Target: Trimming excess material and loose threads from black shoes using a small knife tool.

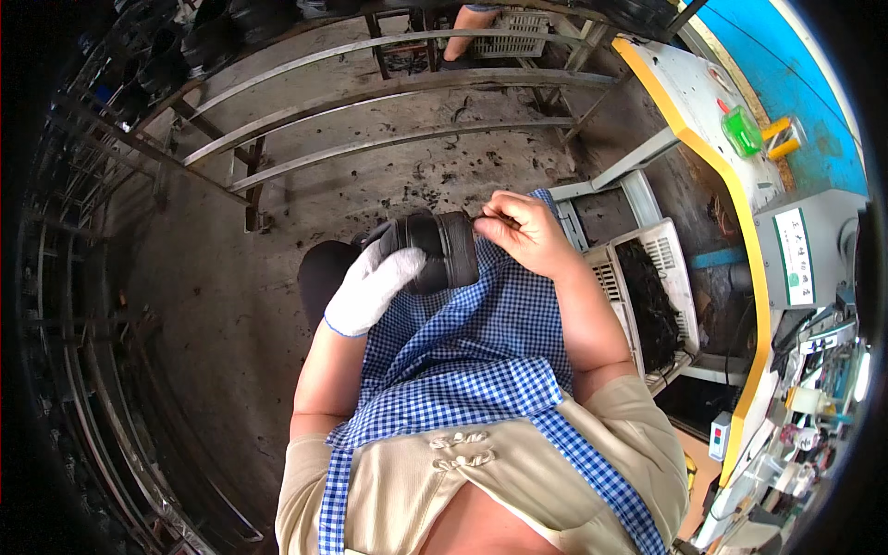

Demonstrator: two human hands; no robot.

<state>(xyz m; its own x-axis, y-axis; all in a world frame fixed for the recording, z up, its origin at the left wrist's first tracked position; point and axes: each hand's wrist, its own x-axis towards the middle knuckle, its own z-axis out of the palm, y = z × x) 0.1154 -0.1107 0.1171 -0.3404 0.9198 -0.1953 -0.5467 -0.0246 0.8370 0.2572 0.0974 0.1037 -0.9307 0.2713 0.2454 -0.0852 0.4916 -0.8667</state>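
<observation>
A black stitched leather piece point(450, 252), which looks like a shoe upper, is held over my lap. My left hand point(377, 282), in a white knit glove, is closed around its left side, with the thumb lying across the leather. Bare and pinched, my right hand point(525, 233) is at the upper right edge of the piece. Something small and dark shows at those fingertips, too small to name. Below the leather, a blue checked apron point(499, 324) covers my lap.
A white plastic crate point(686, 277) of dark scraps stands at my right, beside a yellow-edged workbench point(731, 176) carrying a grey machine point(805, 254) and a green container point(742, 131). Metal rails point(398, 88) cross ahead. Another person's arm point(467, 32) shows at the far top.
</observation>
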